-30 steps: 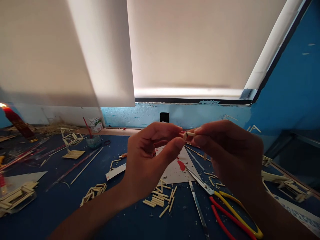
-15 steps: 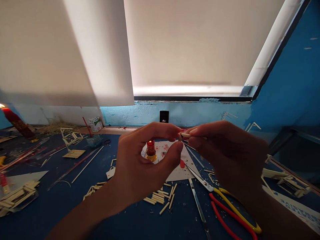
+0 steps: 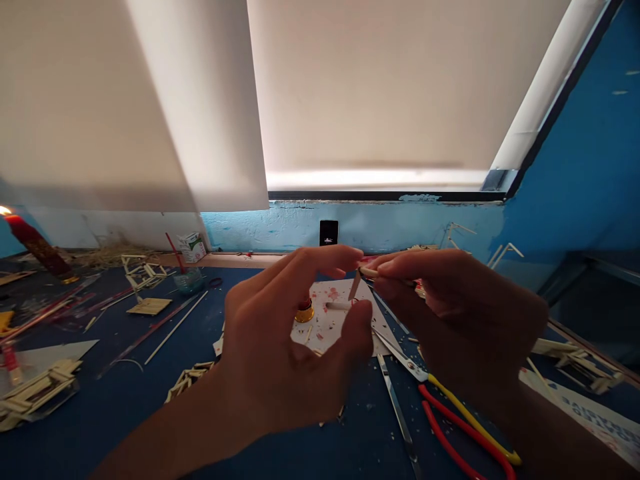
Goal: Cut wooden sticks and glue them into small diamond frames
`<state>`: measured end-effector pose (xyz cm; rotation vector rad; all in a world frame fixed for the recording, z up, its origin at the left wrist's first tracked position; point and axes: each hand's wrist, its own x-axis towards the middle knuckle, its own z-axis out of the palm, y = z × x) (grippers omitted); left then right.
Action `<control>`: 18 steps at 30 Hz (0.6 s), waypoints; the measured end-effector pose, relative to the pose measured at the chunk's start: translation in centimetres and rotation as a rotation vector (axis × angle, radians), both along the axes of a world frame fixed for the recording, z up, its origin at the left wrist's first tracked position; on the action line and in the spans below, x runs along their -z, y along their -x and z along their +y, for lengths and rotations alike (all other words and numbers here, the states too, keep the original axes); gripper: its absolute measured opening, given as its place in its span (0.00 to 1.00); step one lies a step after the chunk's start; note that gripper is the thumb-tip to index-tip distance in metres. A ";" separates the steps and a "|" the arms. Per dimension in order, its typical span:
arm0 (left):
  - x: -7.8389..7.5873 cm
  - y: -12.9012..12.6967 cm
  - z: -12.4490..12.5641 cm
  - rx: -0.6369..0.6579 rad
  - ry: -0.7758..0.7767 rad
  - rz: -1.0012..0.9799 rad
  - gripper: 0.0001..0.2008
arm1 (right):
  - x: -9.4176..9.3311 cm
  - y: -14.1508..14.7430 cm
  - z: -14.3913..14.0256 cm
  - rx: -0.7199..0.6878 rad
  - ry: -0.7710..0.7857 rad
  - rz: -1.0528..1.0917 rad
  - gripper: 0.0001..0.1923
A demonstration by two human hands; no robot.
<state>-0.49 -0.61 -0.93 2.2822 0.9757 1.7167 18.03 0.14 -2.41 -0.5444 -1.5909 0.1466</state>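
Observation:
My right hand (image 3: 465, 320) pinches a short, thin wooden stick (image 3: 369, 272) between thumb and forefinger. From the stick's left end a second small piece (image 3: 355, 285) hangs down at an angle and seems joined to it. My left hand (image 3: 280, 347) is close by on the left, its thumb and forefinger spread apart around that hanging piece. Whether the left thumb touches the lower end I cannot tell. Behind my left fingers, a red candle in a gold base (image 3: 304, 312) is mostly hidden.
A stained white sheet (image 3: 335, 333) lies on the dark blue table. To its right are scissors with red and yellow handles (image 3: 425, 380) and metal tweezers (image 3: 400, 413). Small stick frames (image 3: 145, 273) stand at left, beyond them a lit red candle (image 3: 37, 247).
My left thumb and forefinger have parted from the pieces, and the hand has turned and lowered slightly. The hanging piece now shows more fully. My right hand still holds the stick.

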 end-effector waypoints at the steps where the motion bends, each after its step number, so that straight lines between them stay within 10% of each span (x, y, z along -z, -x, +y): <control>1: -0.2 0.0 -0.1 0.029 0.029 -0.016 0.12 | 0.0 0.0 0.0 -0.011 0.018 0.003 0.14; 10: -1.4 0.2 1.1 0.267 0.232 -0.172 0.02 | -0.9 -0.6 -0.3 -0.064 0.130 0.000 0.09; 18: -0.9 0.3 0.6 0.207 0.111 -0.131 0.07 | -0.9 -0.7 -0.4 -0.091 0.108 -0.026 0.09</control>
